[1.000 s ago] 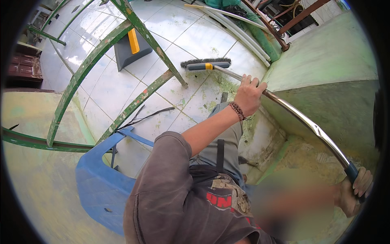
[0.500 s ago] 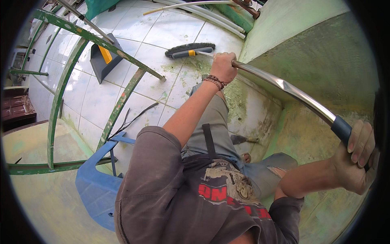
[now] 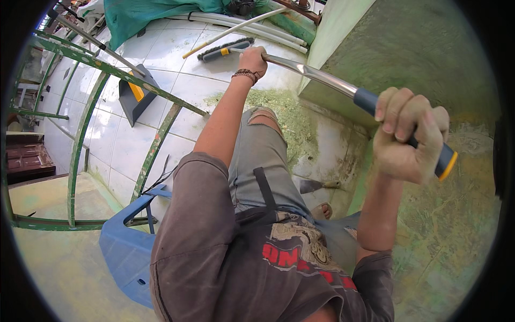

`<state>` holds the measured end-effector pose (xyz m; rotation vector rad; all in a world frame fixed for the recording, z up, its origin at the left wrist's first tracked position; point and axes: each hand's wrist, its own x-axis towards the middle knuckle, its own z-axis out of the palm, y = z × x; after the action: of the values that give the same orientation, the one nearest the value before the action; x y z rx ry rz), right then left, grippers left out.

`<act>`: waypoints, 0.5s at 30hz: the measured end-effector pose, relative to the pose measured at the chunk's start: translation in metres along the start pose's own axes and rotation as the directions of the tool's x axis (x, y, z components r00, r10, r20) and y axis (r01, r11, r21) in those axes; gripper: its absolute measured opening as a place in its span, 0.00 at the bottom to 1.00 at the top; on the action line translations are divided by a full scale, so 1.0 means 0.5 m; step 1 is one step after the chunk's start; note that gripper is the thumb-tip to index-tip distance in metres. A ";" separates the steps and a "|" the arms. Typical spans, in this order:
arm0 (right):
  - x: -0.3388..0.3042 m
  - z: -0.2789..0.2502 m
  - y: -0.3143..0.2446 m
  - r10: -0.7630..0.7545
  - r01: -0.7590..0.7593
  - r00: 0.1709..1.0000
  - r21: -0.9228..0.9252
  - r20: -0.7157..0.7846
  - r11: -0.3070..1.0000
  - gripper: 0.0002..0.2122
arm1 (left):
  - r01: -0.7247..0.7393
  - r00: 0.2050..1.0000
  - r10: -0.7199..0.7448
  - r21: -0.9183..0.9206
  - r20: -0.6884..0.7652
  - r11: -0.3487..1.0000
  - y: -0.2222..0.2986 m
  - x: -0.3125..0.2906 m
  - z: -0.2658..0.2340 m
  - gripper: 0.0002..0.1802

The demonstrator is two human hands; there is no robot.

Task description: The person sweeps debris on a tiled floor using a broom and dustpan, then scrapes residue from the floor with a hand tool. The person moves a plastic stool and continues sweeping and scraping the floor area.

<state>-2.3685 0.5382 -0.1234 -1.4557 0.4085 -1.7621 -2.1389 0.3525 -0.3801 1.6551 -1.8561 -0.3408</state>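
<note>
A broom (image 3: 325,80) with a silver metal handle slants across the upper middle, gripped by both my hands. My left hand (image 3: 252,61), with a bracelet at the wrist, is wrapped round the lower handle just above the broom head (image 3: 225,49). My right hand (image 3: 410,137) closes on the dark blue end grip, whose yellow tip sticks out past it. The dark bristles are by the far floor tiles, beside a thin pale pole (image 3: 236,32); whether they touch the floor I cannot tell. Greenish scrapings (image 3: 292,126) lie spread beyond my knee.
A grey long-handled dustpan (image 3: 137,95) with a yellow insert stands left, behind a green metal frame (image 3: 86,134). A blue plastic chair (image 3: 129,247) is at lower left. A scraper (image 3: 317,185) lies near my foot. White pipes (image 3: 241,27) and a green tarp (image 3: 129,24) lie far off; walls rise right.
The broom head has moved away and to the left, off the scrapings' edge. My right hand has come inward and up from the right rim. Both hands keep their hold on the handle.
</note>
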 end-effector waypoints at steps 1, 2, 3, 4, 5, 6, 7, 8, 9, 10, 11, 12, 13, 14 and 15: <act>-0.015 -0.004 0.040 0.011 -0.011 1.000 -0.017 0.009 1.000 0.10 | 0.000 0.999 0.000 0.003 0.037 1.000 -0.029 -0.007 0.020 0.07; -0.020 -0.012 0.058 0.019 -0.020 1.000 -0.040 -0.019 0.999 0.10 | 0.011 0.997 -0.011 0.000 0.076 1.000 -0.027 -0.014 0.026 0.07; -0.012 -0.019 0.051 0.019 -0.020 1.000 -0.030 -0.012 0.999 0.10 | -0.008 0.999 0.009 -0.018 0.042 1.000 -0.015 -0.019 0.036 0.07; -0.012 -0.022 0.034 0.032 -0.032 0.999 -0.012 -0.004 0.999 0.10 | -0.052 0.998 0.052 0.017 0.037 0.998 -0.013 -0.028 0.045 0.06; -0.024 -0.030 0.003 0.067 -0.067 0.998 -0.018 -0.005 0.998 0.10 | -0.067 0.997 0.066 0.020 0.037 0.998 0.019 -0.051 0.061 0.05; -0.035 -0.037 -0.029 0.087 -0.088 0.995 -0.031 -0.048 0.996 0.10 | -0.080 0.996 0.079 0.027 0.037 0.996 0.051 -0.072 0.073 0.04; -0.030 -0.048 -0.066 0.071 -0.075 0.995 -0.046 -0.074 0.996 0.11 | -0.098 0.995 0.097 0.012 0.038 0.995 0.098 -0.084 0.079 0.04; -0.027 -0.058 -0.116 0.065 -0.069 0.995 -0.068 -0.071 0.995 0.11 | -0.114 0.992 0.114 0.004 0.046 0.993 0.151 -0.117 0.075 0.04; -0.032 -0.063 -0.164 0.091 -0.100 0.993 -0.125 -0.074 0.987 0.11 | -0.121 0.989 0.127 -0.076 0.078 0.990 0.204 -0.158 0.096 0.04; -0.039 -0.076 -0.214 0.088 -0.100 0.993 -0.160 -0.076 0.982 0.10 | -0.132 0.985 0.143 -0.112 0.094 0.985 0.248 -0.185 0.090 0.04; -0.045 -0.087 -0.264 0.080 -0.093 0.994 -0.186 -0.074 0.978 0.10 | -0.149 0.980 0.165 -0.138 0.109 0.979 0.286 -0.213 0.085 0.04; -0.050 -0.095 -0.308 0.089 -0.102 0.993 -0.181 -0.079 0.978 0.12 | -0.161 0.975 0.183 -0.166 0.125 0.973 0.320 -0.243 0.085 0.04; -0.056 -0.113 -0.350 0.075 -0.091 0.993 -0.177 -0.092 0.980 0.13 | -0.186 0.968 0.216 -0.207 0.130 0.960 0.352 -0.268 0.080 0.05; -0.062 -0.129 -0.393 0.062 -0.080 0.993 -0.180 -0.104 0.980 0.14 | -0.210 0.959 0.249 -0.253 0.132 0.944 0.378 -0.284 0.076 0.06; -0.070 -0.160 -0.432 0.030 -0.053 0.992 -0.181 -0.126 0.982 0.14 | -0.230 0.959 0.267 -0.290 0.095 0.929 0.392 -0.289 0.068 0.06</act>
<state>-2.5218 0.6816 -0.0221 -1.4573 0.6775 -1.8255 -2.3132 0.5199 -0.3341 1.2190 -1.9860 -0.5850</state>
